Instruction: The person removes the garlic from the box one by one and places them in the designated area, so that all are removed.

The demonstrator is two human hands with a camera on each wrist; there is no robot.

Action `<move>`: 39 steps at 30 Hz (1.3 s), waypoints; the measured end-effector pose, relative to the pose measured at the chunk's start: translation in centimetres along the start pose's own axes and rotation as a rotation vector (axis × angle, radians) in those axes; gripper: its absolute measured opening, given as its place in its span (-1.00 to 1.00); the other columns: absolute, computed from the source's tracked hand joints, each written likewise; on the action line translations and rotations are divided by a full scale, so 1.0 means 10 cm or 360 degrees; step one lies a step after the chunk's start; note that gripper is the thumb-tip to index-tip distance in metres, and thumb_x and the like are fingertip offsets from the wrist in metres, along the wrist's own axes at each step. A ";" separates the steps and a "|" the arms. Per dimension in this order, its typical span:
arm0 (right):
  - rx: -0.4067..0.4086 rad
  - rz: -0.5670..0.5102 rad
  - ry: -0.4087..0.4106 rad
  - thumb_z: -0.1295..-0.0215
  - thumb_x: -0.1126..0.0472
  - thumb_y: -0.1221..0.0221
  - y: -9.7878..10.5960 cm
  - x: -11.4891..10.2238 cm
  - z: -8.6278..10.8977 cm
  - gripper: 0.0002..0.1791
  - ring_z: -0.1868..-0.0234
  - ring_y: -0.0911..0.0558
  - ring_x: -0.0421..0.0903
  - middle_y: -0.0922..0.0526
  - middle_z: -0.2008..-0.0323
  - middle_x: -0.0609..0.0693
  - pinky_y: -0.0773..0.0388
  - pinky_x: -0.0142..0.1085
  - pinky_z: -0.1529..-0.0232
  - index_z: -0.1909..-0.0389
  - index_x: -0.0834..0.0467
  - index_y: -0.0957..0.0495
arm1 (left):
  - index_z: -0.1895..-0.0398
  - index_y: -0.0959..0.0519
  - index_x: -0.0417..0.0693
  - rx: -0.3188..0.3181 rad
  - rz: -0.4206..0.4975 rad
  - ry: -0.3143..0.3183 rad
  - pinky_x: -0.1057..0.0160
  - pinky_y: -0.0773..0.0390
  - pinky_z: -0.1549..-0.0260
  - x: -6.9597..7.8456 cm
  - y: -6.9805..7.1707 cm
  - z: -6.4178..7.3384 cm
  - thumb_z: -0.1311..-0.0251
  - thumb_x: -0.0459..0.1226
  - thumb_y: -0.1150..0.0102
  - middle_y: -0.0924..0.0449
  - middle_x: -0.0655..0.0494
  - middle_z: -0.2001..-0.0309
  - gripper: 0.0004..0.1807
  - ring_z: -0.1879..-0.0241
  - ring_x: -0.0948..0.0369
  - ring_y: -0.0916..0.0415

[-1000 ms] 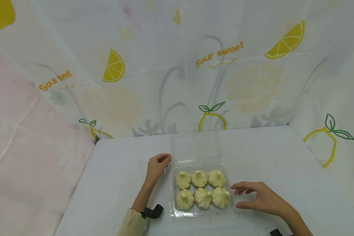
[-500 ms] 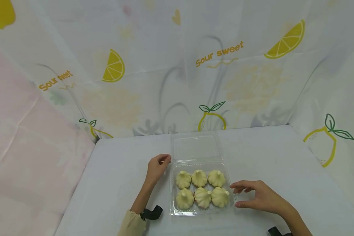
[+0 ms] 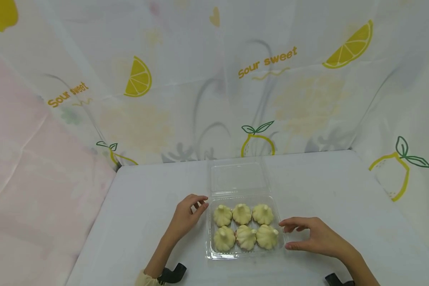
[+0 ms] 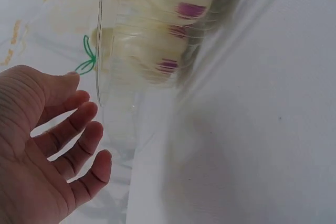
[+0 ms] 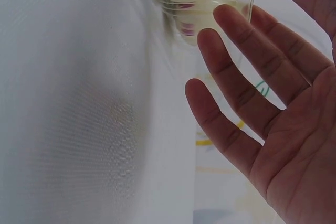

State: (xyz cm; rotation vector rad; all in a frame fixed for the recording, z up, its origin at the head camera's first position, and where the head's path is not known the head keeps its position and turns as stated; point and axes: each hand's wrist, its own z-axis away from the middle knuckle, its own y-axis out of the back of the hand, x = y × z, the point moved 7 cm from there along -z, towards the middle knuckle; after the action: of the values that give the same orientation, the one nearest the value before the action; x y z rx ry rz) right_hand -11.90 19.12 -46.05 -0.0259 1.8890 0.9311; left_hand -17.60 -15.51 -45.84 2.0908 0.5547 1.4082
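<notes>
The place was a small booth walled with printed cloth (image 3: 186, 71), which stood along the left, far and right sides of a white surface (image 3: 318, 190). Lemon slices (image 3: 138, 77) and "Sour sweet" lettering (image 3: 268, 62) patterned it; whether a home or studio housed it was unclear.

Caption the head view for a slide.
Hands flank an open clear container holding six garlic bulbs on a table.

White table (image 3: 318, 186), pale backdrop (image 3: 186, 47) printed with lemon slices (image 3: 138, 78), orange "Sour sweet" lettering (image 3: 268, 62), pinkish cloth (image 3: 39, 198) at left
</notes>
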 end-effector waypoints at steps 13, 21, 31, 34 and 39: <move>0.0004 0.0005 -0.0012 -0.12 0.14 -0.45 0.00 -0.01 0.00 -0.48 0.21 -0.67 -0.14 -0.69 0.17 -0.12 -0.61 -0.19 0.23 -0.12 0.09 -0.58 | 0.16 -0.72 0.01 -0.0187 0.0050 -0.0327 0.32 -0.52 0.43 0.24 0.00 0.20 -0.17 -0.17 -0.39 -0.58 0.21 0.24 -0.81 0.30 0.18 -0.49; -0.0001 0.0011 -0.0007 -0.12 0.13 -0.45 0.00 -0.01 -0.01 -0.48 0.21 -0.67 -0.14 -0.69 0.17 -0.13 -0.61 -0.19 0.23 -0.12 0.10 -0.58 | 0.20 -0.74 0.01 -0.0297 0.0135 -0.0475 0.32 -0.49 0.36 0.34 -0.03 0.31 -0.11 -0.10 -0.43 -0.58 0.13 0.23 -0.76 0.25 0.21 -0.47; 0.0000 -0.0009 -0.0019 -0.12 0.13 -0.45 0.00 0.00 0.00 -0.48 0.21 -0.67 -0.14 -0.69 0.17 -0.12 -0.61 -0.18 0.23 -0.12 0.10 -0.58 | 0.20 -0.76 0.06 -0.0358 0.0136 -0.0556 0.31 -0.52 0.31 0.44 -0.08 0.36 -0.01 -0.07 -0.49 -0.54 0.35 0.19 -0.71 0.18 0.36 -0.44; -0.0001 -0.0009 -0.0022 -0.12 0.14 -0.45 0.00 0.00 0.00 -0.48 0.20 -0.67 -0.14 -0.69 0.17 -0.12 -0.61 -0.18 0.22 -0.12 0.11 -0.58 | 0.21 -0.77 0.07 -0.0349 0.0102 -0.0603 0.38 -0.50 0.30 0.47 -0.09 0.38 0.01 -0.08 -0.50 -0.53 0.38 0.20 -0.71 0.19 0.36 -0.45; -0.0004 -0.0015 -0.0023 -0.13 0.15 -0.44 0.00 -0.01 0.01 -0.48 0.20 -0.67 -0.14 -0.69 0.17 -0.11 -0.62 -0.18 0.21 -0.13 0.11 -0.57 | 0.23 -0.77 0.06 -0.0331 0.0067 -0.0670 0.44 -0.48 0.28 0.49 -0.10 0.39 0.01 -0.12 -0.51 -0.54 0.35 0.21 -0.75 0.20 0.36 -0.46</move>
State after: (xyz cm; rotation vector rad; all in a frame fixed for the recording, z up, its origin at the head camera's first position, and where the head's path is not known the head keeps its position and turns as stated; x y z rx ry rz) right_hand -11.78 19.09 -45.99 -0.0297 1.8732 0.9246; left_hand -12.17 -12.61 -44.18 2.1489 0.1856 0.9555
